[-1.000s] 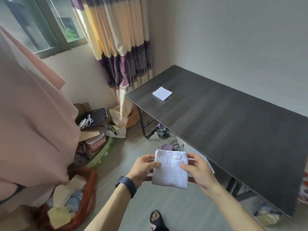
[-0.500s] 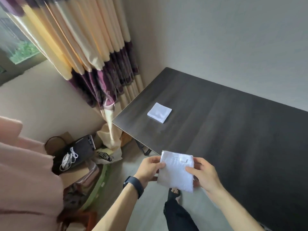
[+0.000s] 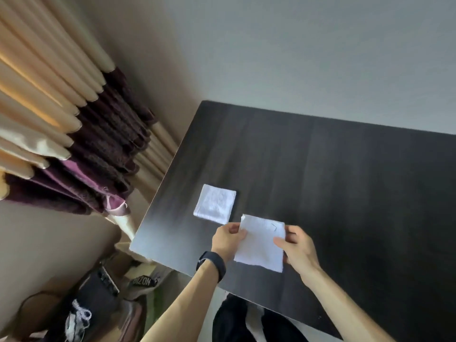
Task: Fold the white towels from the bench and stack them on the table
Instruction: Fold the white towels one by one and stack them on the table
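Both hands, left (image 3: pixel 228 239) and right (image 3: pixel 297 248), pinch a folded towel (image 3: pixel 260 245) by its sides at lower centre, flat for stacking. The stack (image 3: pixel 215 203) lies just above on the table (image 3: pixel 345 193).

A grey wall (image 3: pixel 296 45) runs behind the dark wood-grain table (image 3: pixel 345 181). To the left hangs a pleated curtain (image 3: pixel 49 95), cream above and purple below (light glows through its upper folds). Beneath it stands a beige wall (image 3: pixel 49 243), with bags (image 3: pixel 98 294) heaped at its foot.
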Demonstrator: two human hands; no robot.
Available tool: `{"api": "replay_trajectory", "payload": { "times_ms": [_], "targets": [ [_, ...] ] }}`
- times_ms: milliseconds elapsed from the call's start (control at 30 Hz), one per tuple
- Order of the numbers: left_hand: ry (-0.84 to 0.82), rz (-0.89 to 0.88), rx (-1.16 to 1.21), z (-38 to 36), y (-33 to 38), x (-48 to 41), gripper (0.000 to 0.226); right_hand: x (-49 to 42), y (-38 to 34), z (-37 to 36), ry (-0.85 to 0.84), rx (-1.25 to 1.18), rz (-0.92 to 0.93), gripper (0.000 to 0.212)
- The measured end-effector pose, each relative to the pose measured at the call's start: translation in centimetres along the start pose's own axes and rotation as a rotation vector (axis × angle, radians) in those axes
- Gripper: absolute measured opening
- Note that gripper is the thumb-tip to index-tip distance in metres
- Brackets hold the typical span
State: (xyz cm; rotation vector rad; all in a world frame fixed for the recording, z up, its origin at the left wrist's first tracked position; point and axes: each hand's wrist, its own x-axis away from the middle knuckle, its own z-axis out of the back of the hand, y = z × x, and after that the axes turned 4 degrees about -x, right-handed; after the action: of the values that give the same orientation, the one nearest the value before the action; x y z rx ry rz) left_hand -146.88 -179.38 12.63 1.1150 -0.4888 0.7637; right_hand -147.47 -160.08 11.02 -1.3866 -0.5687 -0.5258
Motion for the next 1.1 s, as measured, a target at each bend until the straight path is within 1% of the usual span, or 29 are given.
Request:
{"api": "replay_trajectory", "payload": {
  "times_ms": [67, 200, 367, 500, 600, 733, 933, 1000, 1033, 1100],
  "targets": [
    [0.004, -0.008, -0.070, -0.6, 1.0, -3.1, 0.015, -2.6, -0.3, -0.8, 0.069, 0.028, -0.005, 0.030],
    [-0.021, -0.019, -0.160, -1.9, 2.0, -8.5, 0.020, -6.8, -0.9, -1.9, 0.192, 0.105, -0.018, 0.031],
    [0.009, -0.053, -0.333, -2.6, 2.3, -12.9, 0.018, -10.5, -0.7, -3.4, 0.271, 0.209, -0.020, 0.031],
    [0.048, -0.095, -0.475, -2.8, 2.1, -14.4, 0.019, -11.9, -0.5, -4.5, 0.278, 0.291, -0.007, 0.031],
    [0.055, -0.134, -0.533, -2.7, 1.9, -14.7, 0.021, -12.2, -0.1, -4.9, 0.300, 0.335, 0.005, 0.030],
    [0.026, -0.197, -0.561, -2.5, 1.9, -14.5, 0.029, -12.2, -0.1, -5.2, 0.311, 0.380, 0.044, 0.028],
    [0.022, -0.283, -0.589, -1.8, 1.5, -14.1, 0.035, -12.4, 0.7, -5.2, 0.308, 0.386, 0.117, 0.032],
    [0.040, -0.350, -0.670, -1.5, 1.2, -13.6, 0.041, -12.1, 1.2, -5.2, 0.345, 0.424, 0.147, 0.037],
    [0.073, -0.422, -0.738, -1.4, 0.9, -13.4, 0.044, -11.9, 1.5, -5.1, 0.381, 0.469, 0.168, 0.040],
    [0.160, -0.636, -0.875, -1.4, 0.1, -13.1, 0.048, -11.4, 2.2, -5.2, 0.460, 0.614, 0.270, 0.043]
  ]
}}
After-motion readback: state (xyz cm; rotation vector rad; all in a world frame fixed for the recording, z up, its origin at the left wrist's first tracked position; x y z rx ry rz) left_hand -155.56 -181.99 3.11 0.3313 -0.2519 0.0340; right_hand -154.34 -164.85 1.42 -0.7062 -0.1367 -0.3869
